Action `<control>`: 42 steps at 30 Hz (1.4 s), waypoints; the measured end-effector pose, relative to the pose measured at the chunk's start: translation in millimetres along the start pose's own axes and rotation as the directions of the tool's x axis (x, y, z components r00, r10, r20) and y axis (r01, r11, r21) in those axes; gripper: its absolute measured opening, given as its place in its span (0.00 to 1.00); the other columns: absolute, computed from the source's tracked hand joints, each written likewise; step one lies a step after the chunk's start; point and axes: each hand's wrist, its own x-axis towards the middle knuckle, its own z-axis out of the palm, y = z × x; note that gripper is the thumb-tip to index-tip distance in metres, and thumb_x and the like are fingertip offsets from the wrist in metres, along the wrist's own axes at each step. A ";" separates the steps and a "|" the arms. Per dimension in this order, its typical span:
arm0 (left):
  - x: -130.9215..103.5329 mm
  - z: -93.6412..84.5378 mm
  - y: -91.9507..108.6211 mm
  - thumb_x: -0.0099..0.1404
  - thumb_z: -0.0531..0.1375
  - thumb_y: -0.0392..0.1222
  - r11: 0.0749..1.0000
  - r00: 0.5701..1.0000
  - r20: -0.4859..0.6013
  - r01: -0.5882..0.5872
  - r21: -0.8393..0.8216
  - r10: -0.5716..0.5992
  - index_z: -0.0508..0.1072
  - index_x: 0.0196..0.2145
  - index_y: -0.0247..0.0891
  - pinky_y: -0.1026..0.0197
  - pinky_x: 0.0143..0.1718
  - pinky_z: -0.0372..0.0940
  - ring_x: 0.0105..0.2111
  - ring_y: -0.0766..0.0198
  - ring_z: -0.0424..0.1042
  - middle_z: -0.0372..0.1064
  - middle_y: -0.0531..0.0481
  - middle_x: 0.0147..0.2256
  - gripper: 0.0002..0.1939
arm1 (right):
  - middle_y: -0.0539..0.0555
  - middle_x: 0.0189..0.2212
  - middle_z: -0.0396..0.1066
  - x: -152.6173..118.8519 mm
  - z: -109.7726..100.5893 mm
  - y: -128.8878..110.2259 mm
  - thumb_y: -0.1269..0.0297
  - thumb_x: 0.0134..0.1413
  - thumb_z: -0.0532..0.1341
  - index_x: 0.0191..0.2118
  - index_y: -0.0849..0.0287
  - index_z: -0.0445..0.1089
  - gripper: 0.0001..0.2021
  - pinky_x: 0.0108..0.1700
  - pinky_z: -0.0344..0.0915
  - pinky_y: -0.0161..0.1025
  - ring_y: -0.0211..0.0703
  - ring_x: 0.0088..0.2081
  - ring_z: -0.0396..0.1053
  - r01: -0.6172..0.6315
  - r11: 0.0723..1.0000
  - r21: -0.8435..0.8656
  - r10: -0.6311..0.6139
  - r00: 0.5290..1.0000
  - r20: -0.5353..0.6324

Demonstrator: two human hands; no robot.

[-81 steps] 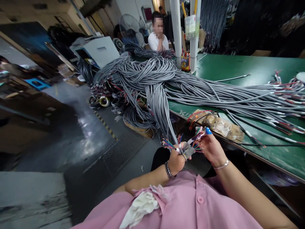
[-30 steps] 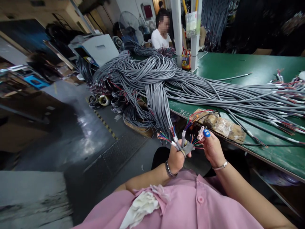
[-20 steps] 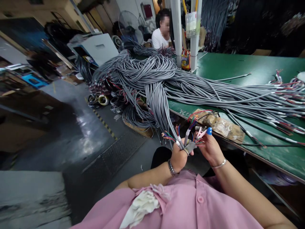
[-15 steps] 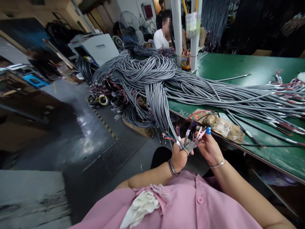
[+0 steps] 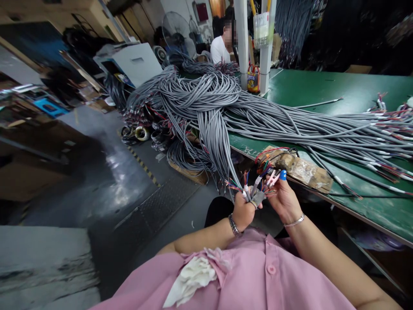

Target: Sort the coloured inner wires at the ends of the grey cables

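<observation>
My left hand [image 5: 244,212] is closed around several grey cable ends [image 5: 248,193]. Thin coloured wires with bare copper tips [image 5: 234,184] fan out above its fingers, and white bands wrap the cables just below them. A grey wrapping [image 5: 258,198] shows at the left thumb. Close by on the right, my right hand [image 5: 284,201] pinches a small pale-pink tool [image 5: 273,178] against the wires; its exact kind is unclear. A blue cover [image 5: 283,175] sits on the right thumb. The other right fingers are partly hidden behind the wires.
A thick heap of grey cables [image 5: 200,92] lies across the green table [image 5: 358,92] and hangs over its near edge. A taped wooden block [image 5: 305,170] sits at that edge. White posts [image 5: 241,43] stand behind, with a person in white [image 5: 220,49] beyond.
The view has shifted slightly. The cable ends and wires in my left hand have tilted a little to the right; both hands keep their grip.
</observation>
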 end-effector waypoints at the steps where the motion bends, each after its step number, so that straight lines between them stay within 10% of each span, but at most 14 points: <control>1: 0.5 0.5 -0.5 0.62 0.59 0.45 1.000 1.000 0.001 0.003 0.000 -0.003 0.69 0.19 0.35 0.62 0.29 0.59 0.22 0.67 0.64 0.65 0.51 0.19 0.17 | 0.48 0.25 0.74 -0.2 0.1 0.1 0.47 0.46 0.67 0.30 0.57 0.74 0.17 0.28 0.66 0.36 0.35 0.24 0.67 -0.002 1.000 0.002 0.002 1.000 -0.003; 42: 0.0 1.0 5.0 0.61 0.60 0.49 0.999 0.995 -0.095 -0.011 -0.042 0.007 0.69 0.23 0.36 0.62 0.30 0.61 0.23 0.67 0.65 0.68 0.51 0.21 0.15 | 0.50 0.30 0.76 -3.1 -3.5 -5.7 0.56 0.47 0.69 0.32 0.56 0.75 0.10 0.32 0.68 0.36 0.37 0.29 0.69 -0.050 0.999 0.005 0.050 0.999 0.006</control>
